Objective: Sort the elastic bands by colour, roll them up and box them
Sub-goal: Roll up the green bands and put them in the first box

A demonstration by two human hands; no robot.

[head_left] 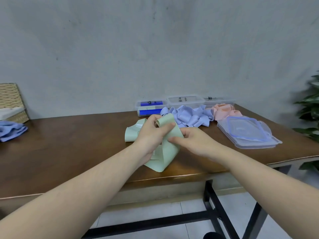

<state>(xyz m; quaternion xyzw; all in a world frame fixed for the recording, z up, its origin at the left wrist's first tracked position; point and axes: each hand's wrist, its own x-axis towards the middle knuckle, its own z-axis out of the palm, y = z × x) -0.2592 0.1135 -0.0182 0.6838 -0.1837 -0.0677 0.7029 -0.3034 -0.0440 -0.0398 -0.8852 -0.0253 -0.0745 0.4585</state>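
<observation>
A pale green elastic band [170, 149] is held up over the middle of the brown table [69, 144]. My left hand [153, 133] grips its upper end, where the band curls over the fingers. My right hand [193, 140] pinches the same band just to the right. More green band [132, 134] lies behind my left hand. A heap of lilac-blue bands [188, 116] and a heap of pink bands [222, 109] lie further back. Three clear boxes stand at the wall: left [150, 107], middle [186, 100], right [219, 100].
Stacked clear lids [248, 133], one with a blue seal, lie at the table's right. A blue cloth [12, 131] and a woven basket [12, 102] sit at far left. A green plant [310, 109] stands by the right edge. The table's front edge is near my forearms.
</observation>
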